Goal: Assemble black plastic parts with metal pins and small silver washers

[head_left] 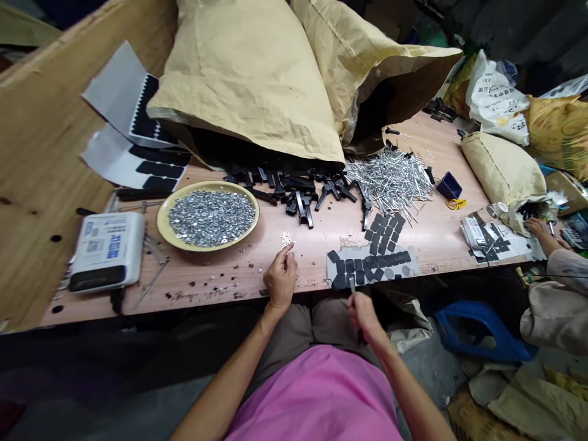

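- We see the left hand [281, 275] at the table's near edge, fingers bent inward and the forefinger reaching to the small pile of rings [285, 237]; thumb and forefinger look close together, but we cannot tell whether a ring sits between them.
- We see the right hand [366, 315] closed around a narrow piece [351, 283], its far end pointing away from the body over the black pads [350, 266]. Whether that is a tool or a part, we cannot tell; gripping it low probably leaves the far end free and in sight.
- The pads lie in rows on and beyond a grey card [357, 252], right in front of the lap; we take it that spreading them flat makes each one easy to reach singly.
- The little pile of rings sits apart from the bowl [160, 229] of metal bits, likely so that a few can be picked up without digging.
- Behind, black parts [298, 184] and metal pins [395, 177] lie in loose heaps near the mouths of two paper sacks, the left sack [248, 73] and the right sack [328, 67], which seem laid on their sides to let contents come out.
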### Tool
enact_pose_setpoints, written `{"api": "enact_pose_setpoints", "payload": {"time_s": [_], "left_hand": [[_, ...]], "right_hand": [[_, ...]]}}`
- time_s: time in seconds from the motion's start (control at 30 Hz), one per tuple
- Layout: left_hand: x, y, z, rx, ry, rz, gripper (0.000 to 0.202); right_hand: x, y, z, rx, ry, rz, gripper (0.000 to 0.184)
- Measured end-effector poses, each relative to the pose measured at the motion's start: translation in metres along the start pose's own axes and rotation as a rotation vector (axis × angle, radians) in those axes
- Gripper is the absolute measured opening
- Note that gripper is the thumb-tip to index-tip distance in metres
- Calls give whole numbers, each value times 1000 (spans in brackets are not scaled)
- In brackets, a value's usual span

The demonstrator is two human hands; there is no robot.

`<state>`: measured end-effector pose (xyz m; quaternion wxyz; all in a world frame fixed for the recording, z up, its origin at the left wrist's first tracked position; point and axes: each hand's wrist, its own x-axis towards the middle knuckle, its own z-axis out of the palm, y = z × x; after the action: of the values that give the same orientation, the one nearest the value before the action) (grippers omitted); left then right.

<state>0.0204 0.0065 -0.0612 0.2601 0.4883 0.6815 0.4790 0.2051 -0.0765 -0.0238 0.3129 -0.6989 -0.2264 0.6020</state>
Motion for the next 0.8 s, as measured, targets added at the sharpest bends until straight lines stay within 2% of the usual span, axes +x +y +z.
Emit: {"api": "enact_pose_setpoints", "payload": {"time_s": [0.17,0.33,0.43,0.67,0.8], "left_hand": [[-1,0,0,4,-2,4,30],[0,-2,1,42,3,8,29],[0,-3,2,71,8,17,29],[-1,-5,3,94,22,40,29],[-1,-7,3,108,18,34,30]], "right_hand": [[-6,-7,8,82,44,60,17],[-8,-8,13,105,18,86,16],[-4,-8,9,139,56,72,17],[-4,-19,-17,178,33,92,12],[-1,-22,-16,177,4,107,8]]}}
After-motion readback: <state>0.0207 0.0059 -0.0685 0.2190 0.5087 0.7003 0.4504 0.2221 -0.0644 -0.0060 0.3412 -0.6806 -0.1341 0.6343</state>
